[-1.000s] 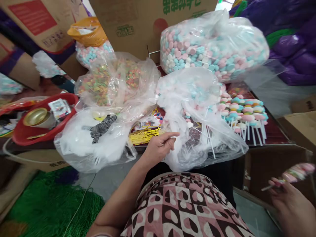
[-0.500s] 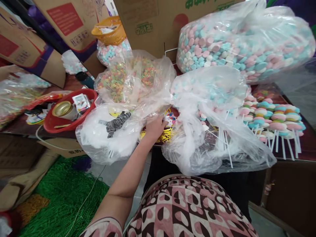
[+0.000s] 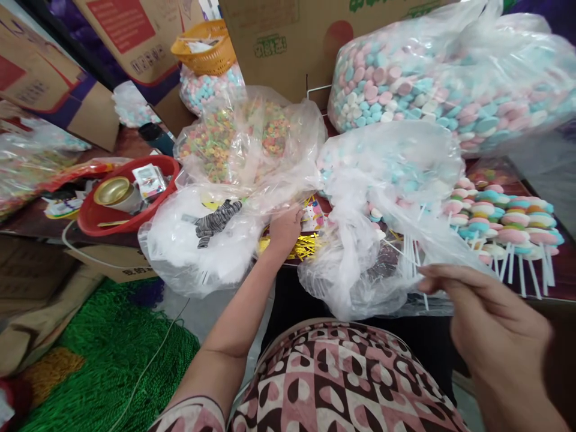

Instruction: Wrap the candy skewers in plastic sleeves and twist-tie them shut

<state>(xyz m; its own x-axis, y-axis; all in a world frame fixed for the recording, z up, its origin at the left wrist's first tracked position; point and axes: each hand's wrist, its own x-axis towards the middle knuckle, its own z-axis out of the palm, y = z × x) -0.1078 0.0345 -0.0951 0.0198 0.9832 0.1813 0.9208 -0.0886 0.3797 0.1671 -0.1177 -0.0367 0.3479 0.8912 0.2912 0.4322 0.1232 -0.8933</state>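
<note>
My left hand [image 3: 285,229] reaches to the edge of the clear bag of ring-shaped candies [image 3: 225,141]. Its fingertips are hidden by the plastic and by the hand itself. Beside it lie yellow twist ties [image 3: 306,246] and a colourful printed card [image 3: 314,214]. My right hand [image 3: 490,318], slightly blurred, is closed in a pinch over the front of a crumpled clear bag [image 3: 351,276]. What the pinch holds, if anything, cannot be made out. White sticks [image 3: 408,251] poke out of that bag just left of the fingertips.
Marshmallow skewers on white sticks [image 3: 517,225] lie at the right. Behind stands a big bag of pastel marshmallows [image 3: 405,84]. A red basin [image 3: 90,222], a bag with a dark striped bundle [image 3: 166,240] and an orange basket [image 3: 209,60] are on the left. Green strands [image 3: 112,360] cover the floor.
My right hand has come into view from the lower right, up to the front of the bag with the sticks. My left hand stays in nearly the same place.
</note>
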